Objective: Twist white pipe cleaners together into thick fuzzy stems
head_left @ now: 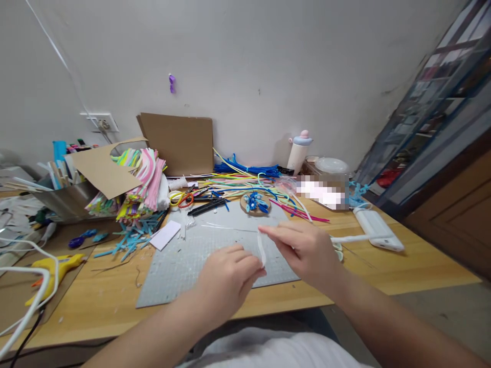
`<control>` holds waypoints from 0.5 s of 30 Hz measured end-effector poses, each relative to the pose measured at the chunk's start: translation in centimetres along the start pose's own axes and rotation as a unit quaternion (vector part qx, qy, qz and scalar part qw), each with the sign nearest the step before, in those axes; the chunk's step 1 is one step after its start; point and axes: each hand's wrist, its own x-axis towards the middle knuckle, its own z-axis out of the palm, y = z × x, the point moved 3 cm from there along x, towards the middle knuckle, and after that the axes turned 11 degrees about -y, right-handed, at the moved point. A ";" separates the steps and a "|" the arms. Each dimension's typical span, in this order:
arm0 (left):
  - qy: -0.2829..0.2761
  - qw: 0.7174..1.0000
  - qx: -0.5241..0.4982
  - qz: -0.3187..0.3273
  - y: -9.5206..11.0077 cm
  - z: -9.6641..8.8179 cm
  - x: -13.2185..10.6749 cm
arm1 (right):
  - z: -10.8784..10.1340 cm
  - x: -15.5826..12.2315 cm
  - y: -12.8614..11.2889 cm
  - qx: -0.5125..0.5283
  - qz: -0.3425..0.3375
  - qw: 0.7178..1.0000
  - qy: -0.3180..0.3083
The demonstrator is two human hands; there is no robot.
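Observation:
A short white pipe cleaner (262, 249) is stretched between my two hands, above the cutting mat (176, 276). My left hand (232, 276) pinches its lower end between thumb and fingertips. At the upper end, the fingertips of my right hand (307, 250) are closed on it. A white strip (351, 238) shows beyond the right hand; I cannot tell whether it belongs to the same piece. Behind the hands, a blue decoration of bent pieces (256, 203) sits on a round base at the mat's far edge.
Loose coloured pipe cleaners (238, 186) lie across the back. Bundled ones (146, 179) stand at left, near scissors (186, 200) and a yellow glue gun (57, 271) with cables. A power bank (379, 230) and bottle (299, 153) are at right. A white card (165, 235) overlaps the mat.

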 end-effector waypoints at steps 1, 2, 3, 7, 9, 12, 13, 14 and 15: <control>0.007 1.000 0.025 0.010 0.3 -1.0 -0.1 | 0.1 -0.1 0.0 -0.041 -0.007 0.999 -0.017; 0.010 0.999 0.047 0.020 0.4 -2.2 -0.2 | 0.1 -0.2 -0.1 -0.066 -0.016 0.997 -0.040; 0.005 0.998 0.058 0.036 0.1 -3.4 -0.1 | 0.0 -0.2 -0.2 -0.073 -0.029 0.995 -0.068; -0.025 0.996 0.029 0.078 -2.8 -6.6 0.7 | -0.7 -0.4 -1.2 0.059 -0.091 0.977 -0.183; -0.036 0.997 -0.004 0.069 -4.1 -5.7 1.1 | -1.0 -0.3 -1.5 0.152 -0.092 0.968 -0.178; -0.021 0.999 -0.024 0.009 -4.3 -2.4 1.1 | -1.0 0.1 -1.1 0.191 -0.036 0.978 -0.071; -0.033 0.999 -0.028 0.005 -3.8 -1.2 0.9 | -0.8 0.1 -0.8 0.167 -0.016 0.985 -0.036; -0.043 0.999 -0.023 0.013 -3.1 -0.4 0.6 | -0.6 0.1 -0.5 0.125 -0.001 0.992 -0.009; -0.041 0.999 -0.009 0.021 -2.4 0.0 0.4 | -0.4 0.1 -0.3 0.071 0.009 0.997 0.005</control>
